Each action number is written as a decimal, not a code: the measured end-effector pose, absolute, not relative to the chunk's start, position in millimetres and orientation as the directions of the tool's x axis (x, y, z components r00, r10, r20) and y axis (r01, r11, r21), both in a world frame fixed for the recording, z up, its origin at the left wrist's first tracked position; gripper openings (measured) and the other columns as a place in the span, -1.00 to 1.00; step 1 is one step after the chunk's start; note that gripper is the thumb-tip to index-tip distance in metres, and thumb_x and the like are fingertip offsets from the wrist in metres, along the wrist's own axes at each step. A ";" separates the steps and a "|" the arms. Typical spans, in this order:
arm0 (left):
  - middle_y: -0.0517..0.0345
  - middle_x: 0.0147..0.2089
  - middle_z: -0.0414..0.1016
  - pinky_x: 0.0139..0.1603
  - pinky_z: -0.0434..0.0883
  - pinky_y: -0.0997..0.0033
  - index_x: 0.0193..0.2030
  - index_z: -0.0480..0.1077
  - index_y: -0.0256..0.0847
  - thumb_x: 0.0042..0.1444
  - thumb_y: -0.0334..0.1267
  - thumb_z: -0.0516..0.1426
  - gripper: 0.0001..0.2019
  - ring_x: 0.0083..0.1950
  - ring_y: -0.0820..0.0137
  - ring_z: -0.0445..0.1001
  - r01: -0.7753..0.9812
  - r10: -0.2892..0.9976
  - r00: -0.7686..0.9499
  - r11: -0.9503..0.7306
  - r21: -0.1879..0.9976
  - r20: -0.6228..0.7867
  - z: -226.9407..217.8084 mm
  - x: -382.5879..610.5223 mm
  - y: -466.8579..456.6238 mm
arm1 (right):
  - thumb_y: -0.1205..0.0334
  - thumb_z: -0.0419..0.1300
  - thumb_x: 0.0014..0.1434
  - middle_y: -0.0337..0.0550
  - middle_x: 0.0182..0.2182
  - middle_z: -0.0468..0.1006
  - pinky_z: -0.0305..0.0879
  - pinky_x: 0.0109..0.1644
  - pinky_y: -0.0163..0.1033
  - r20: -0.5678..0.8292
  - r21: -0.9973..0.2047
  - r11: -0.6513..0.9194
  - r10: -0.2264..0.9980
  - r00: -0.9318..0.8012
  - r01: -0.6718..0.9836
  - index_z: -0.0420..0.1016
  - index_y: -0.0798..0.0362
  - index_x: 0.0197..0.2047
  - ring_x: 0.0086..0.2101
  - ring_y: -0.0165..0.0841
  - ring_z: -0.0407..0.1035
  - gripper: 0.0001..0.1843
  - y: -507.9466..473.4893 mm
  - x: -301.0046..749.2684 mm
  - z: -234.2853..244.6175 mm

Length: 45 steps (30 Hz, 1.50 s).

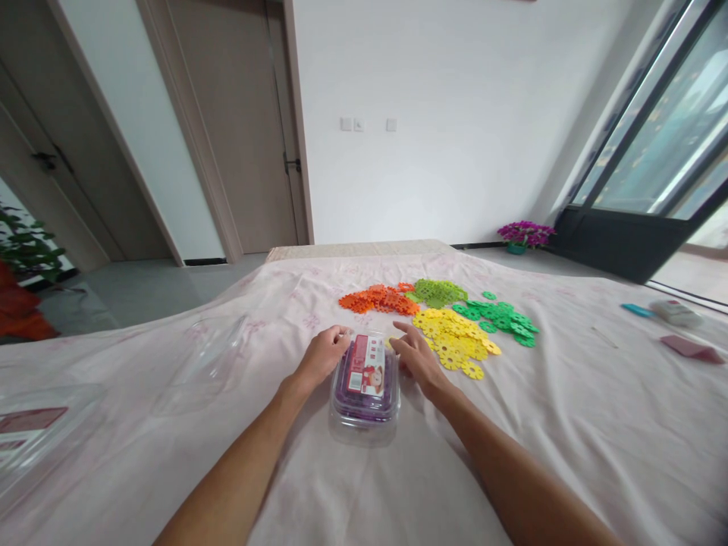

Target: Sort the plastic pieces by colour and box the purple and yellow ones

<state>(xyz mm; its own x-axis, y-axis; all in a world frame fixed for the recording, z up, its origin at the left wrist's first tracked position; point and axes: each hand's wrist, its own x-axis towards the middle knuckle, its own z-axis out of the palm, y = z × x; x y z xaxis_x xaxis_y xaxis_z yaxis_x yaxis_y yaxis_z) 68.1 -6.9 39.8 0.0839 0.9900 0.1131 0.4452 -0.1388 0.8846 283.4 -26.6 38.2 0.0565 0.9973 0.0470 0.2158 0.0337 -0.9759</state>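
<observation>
A clear plastic clamshell box (365, 379) with a red-and-white label on its lid lies in front of me. Purple pieces show through its walls, and the lid is down over them. My left hand (328, 350) has its fingers curled around the far left corner of the box. At the far right edge, my right hand (416, 356) holds the box, thumb at the rim and index finger raised. Just beyond this hand lies a heap of yellow flower-shaped plastic discs (452, 337).
Farther back lie orange discs (378, 299), light green discs (437, 291) and dark green discs (503, 318). At left are an unfilled clear plastic container (202, 356) and another labelled box (39, 432). A pink cloth (691, 349) lies far right on the wrinkled bedsheet (574, 425).
</observation>
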 end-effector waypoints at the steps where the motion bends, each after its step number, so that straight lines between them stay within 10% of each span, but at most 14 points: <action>1: 0.03 -0.08 0.62 -0.12 0.41 0.42 -0.03 0.51 -0.21 0.16 -0.11 0.07 -0.65 -0.13 0.31 0.55 0.438 0.985 0.120 -0.162 0.885 0.121 39.9 72.1 -8.5 | -0.01 0.15 0.11 -0.27 -0.42 0.47 0.18 -0.47 -0.31 0.042 -0.972 0.028 0.998 0.054 0.234 0.45 -0.03 0.11 -0.49 -0.37 0.30 -0.48 -23.1 287.0 38.9; 7: 0.04 -0.19 0.62 -0.24 0.40 0.44 -0.06 0.50 -0.24 0.14 -0.12 0.08 -0.67 -0.23 0.33 0.55 0.429 0.979 0.192 -0.147 0.891 0.069 38.5 84.0 -13.2 | 0.05 0.03 0.16 -0.15 -0.34 0.59 0.26 -0.18 -0.24 0.103 -0.932 0.119 0.993 -0.064 0.342 0.61 0.06 -0.36 -0.26 -0.25 0.41 -0.62 -13.8 296.2 39.0; 26: 0.18 -0.50 0.46 -0.58 0.28 0.54 -0.35 0.32 -0.24 -0.01 0.40 0.06 -0.37 -0.60 0.51 0.37 0.345 0.763 0.462 0.315 0.884 -0.452 54.8 31.7 -99.1 | 0.08 -0.02 0.15 -0.18 -0.33 0.59 0.25 -0.15 -0.24 0.165 -0.912 0.191 0.981 -0.101 0.362 0.59 0.05 -0.33 -0.25 -0.26 0.41 -0.62 -17.2 291.3 29.4; 37: 0.08 -0.58 0.48 -0.64 0.21 0.52 -0.47 0.43 -0.31 -0.06 0.42 0.09 -0.32 -0.65 0.49 0.34 0.325 0.712 0.497 0.377 0.867 -0.496 51.4 37.2 -105.1 | 0.01 0.01 0.15 -0.24 -0.51 0.45 0.15 -0.30 -0.30 0.158 -0.900 0.186 0.982 -0.103 0.394 0.47 0.06 -0.50 -0.39 -0.33 0.30 -0.62 -18.3 291.8 32.8; 45: 0.17 -0.66 0.41 -0.64 -0.04 0.54 -0.51 0.42 -0.29 -0.01 0.33 0.12 -0.40 -0.70 0.60 0.17 0.292 0.787 0.444 0.325 0.900 -0.428 42.3 40.6 -105.9 | -0.10 0.17 0.08 -0.25 -0.58 0.48 0.17 -0.46 -0.34 -0.004 -0.998 0.005 0.991 -0.136 0.061 0.50 0.08 -0.40 -0.54 -0.40 0.30 -0.62 -21.5 288.0 24.3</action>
<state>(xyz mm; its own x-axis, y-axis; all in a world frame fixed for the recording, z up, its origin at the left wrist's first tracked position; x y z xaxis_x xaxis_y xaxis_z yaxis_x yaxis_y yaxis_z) 40.6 -105.9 42.3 0.4436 0.7874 -0.4280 0.2917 0.3247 0.8997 288.0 -21.5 24.3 -0.1356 0.9908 -0.0036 0.0606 0.0047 -0.9982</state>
